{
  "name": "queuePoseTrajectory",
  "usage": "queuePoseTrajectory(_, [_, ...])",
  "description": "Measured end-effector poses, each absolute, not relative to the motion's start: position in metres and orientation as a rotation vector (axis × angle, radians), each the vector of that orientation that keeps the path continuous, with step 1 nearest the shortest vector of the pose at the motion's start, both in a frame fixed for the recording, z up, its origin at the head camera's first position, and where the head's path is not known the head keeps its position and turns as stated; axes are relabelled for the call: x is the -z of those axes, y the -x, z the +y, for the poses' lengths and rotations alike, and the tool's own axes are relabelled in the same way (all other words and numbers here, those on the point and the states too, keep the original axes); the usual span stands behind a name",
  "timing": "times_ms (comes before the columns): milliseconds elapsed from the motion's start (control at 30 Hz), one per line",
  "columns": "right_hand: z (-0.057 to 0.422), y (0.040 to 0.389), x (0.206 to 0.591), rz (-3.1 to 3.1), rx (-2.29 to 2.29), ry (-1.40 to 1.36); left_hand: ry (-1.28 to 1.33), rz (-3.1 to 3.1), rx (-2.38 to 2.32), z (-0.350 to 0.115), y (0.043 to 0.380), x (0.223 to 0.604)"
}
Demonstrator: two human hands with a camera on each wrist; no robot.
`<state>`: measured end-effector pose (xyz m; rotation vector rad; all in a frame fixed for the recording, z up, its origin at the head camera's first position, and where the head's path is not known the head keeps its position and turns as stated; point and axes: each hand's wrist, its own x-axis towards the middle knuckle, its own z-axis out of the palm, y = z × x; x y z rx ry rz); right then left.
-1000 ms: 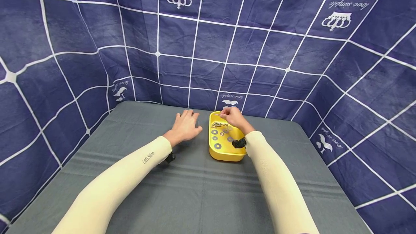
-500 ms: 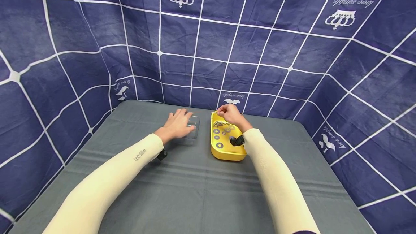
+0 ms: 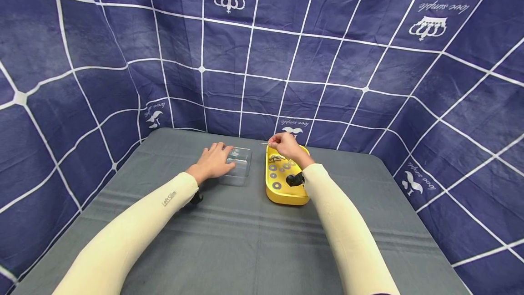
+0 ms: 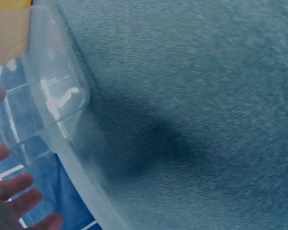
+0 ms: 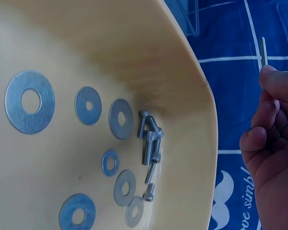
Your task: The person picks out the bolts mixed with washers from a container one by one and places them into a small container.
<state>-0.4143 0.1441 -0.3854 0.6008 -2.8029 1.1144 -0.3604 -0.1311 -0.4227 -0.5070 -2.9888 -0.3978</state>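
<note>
A clear plastic box [image 3: 240,170] stands on the grey cloth, its far-left part hidden by my left hand [image 3: 213,160]. In the left wrist view the fingers [image 4: 26,203] are spread apart beside the clear wall; whether they touch it I cannot tell. My right hand [image 3: 284,144] is above the far end of a yellow bin [image 3: 286,198]. Between thumb and fingers it pinches a thin flat metal piece [image 5: 264,51], seen edge-on like a washer, pointing left. Inside the bin lie several flat washers [image 5: 30,101] and a cluster of socket-head screws [image 5: 151,143].
The grey cloth-covered table [image 3: 229,245] reaches back to a blue gridded curtain [image 3: 262,49], which also hangs along both sides. A narrow strip of table separates the box from the bin. Small black wrist cameras [image 3: 294,180] are worn under the cuffs.
My left hand has shifted left, uncovering more of the clear box. The right hand has moved slightly left with the washer-like piece, which now projects past the bin's left rim.
</note>
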Motion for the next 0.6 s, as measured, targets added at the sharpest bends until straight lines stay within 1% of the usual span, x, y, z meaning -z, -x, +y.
queuePoseTrajectory(600, [0.128,0.415,0.381,-2.788,-1.075,-0.68,0.399,-3.02,0.466,-0.145,0.368,0.44])
